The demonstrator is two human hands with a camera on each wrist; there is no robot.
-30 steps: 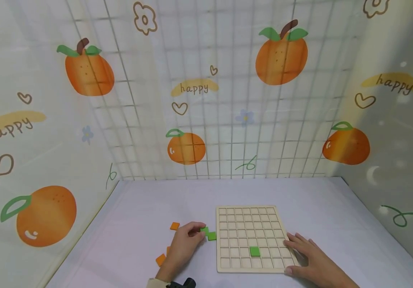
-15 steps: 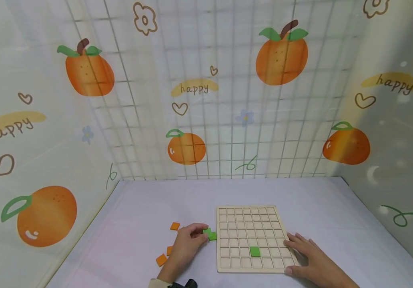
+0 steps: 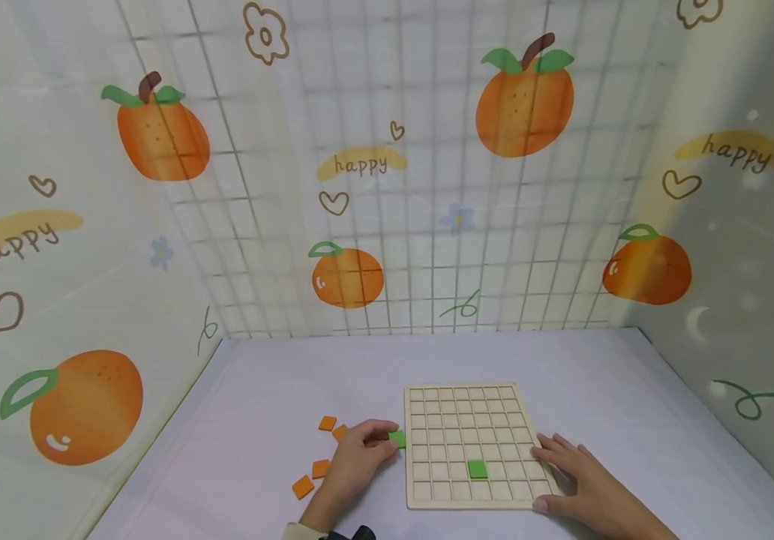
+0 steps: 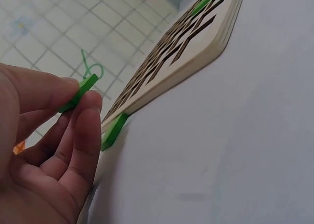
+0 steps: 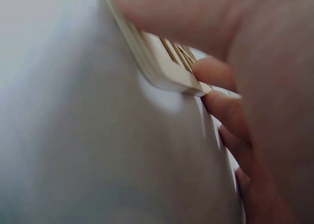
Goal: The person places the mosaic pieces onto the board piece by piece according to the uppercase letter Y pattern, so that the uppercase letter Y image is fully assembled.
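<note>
Between the thumb and fingertips of my left hand is a small square green tile, pinched and tilted in the left wrist view. A second green tile lies on the table against the side of the pale wooden grid board. On the board, one more green tile sits in a square of the second row from the near edge. My right hand rests at the board's right side, thumb at the near right corner and fingers extended along the edge.
Several orange tiles lie scattered on the white table, left of and behind my left hand. A curtain printed with oranges hangs over a wire grid at the back, and more printed sheeting encloses both sides.
My left hand has shifted slightly right toward the board with the pinched green tile, uncovering more of the orange tiles. My right hand keeps its place on the board.
</note>
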